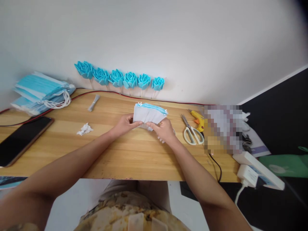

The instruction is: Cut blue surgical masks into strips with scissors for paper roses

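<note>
Above a wooden desk (120,154), a left hand (124,124) and right hand (165,129) pinch the lower corners of a pleated face mask (149,114), held near scissors (192,132); light and floppy, it is probably best gripped along its stitched edges.

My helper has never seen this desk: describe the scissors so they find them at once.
On the wooden desk, look just right of the right hand, which holds a mask. The scissors lie flat there, left of the yellow glue gun. Their white loop handles set them apart.
</note>
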The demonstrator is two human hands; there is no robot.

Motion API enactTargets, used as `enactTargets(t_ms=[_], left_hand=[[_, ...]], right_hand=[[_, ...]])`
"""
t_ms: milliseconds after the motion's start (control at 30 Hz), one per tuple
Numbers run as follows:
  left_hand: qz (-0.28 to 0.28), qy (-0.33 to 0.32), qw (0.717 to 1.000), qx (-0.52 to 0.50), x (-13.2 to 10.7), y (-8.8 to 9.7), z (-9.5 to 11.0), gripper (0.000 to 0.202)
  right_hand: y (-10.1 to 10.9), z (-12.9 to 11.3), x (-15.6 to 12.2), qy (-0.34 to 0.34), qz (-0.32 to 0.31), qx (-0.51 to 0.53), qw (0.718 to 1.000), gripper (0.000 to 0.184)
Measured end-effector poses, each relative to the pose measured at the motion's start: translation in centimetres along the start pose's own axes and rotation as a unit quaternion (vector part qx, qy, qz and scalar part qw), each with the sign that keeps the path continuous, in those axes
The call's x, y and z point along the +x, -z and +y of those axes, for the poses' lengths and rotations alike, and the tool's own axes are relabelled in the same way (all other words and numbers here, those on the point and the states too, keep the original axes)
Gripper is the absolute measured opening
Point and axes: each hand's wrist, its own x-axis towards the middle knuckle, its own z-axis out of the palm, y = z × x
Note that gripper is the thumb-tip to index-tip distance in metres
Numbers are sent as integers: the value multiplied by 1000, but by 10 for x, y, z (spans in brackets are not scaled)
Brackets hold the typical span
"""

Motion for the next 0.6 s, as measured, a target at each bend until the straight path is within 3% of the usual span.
enactTargets(t_ms=[167,600], left_hand=[[23,-7,999,-34,0,-1,0,51],[36,25,993,-112,-8,-14,15,53]], right_hand=[[0,4,2,-39,4,-25,999,26],[-5,5,0,-93,15,211,973,38]])
